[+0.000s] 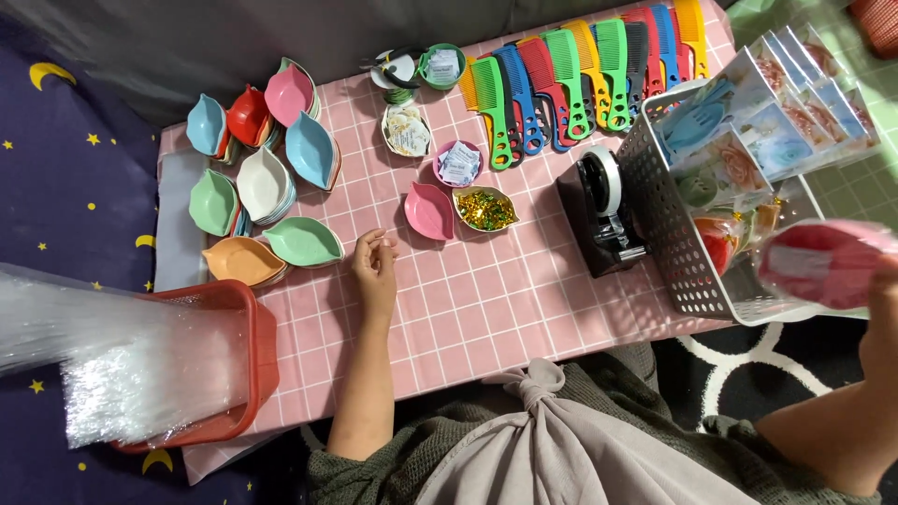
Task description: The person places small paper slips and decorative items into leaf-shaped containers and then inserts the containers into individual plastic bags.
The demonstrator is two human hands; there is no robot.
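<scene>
Your left hand [376, 271] rests on the pink checked counter [524, 309] with its fingers curled loosely inward and nothing visibly pinched, just beside the green leaf-shaped dish [303, 241] and near the single pink leaf dish [428, 209]. Your right hand [884, 309] is at the frame's right edge, closed around a blurred pink wrapped packet [823, 262], which you hold just above the white perforated basket [669, 224] of finished packets. By the look of it, you are at the setting-down stage of one packed item, with the left hand waiting by the supplies. A next move would call for lowering the packet upright among the others without knocking the black tape dispenser [603, 210] just beside the basket wall. The bowl of gold and green sweets [485, 209], the small dishes of sachets [458, 163] and the row of coloured combs [580, 79] lie well within reach. Much is unclear: the packet is smeared by motion, your right fingers are cut off, and the red basket [245, 351] of clear plastic bags [112, 346] hides its own contents' ends.
</scene>
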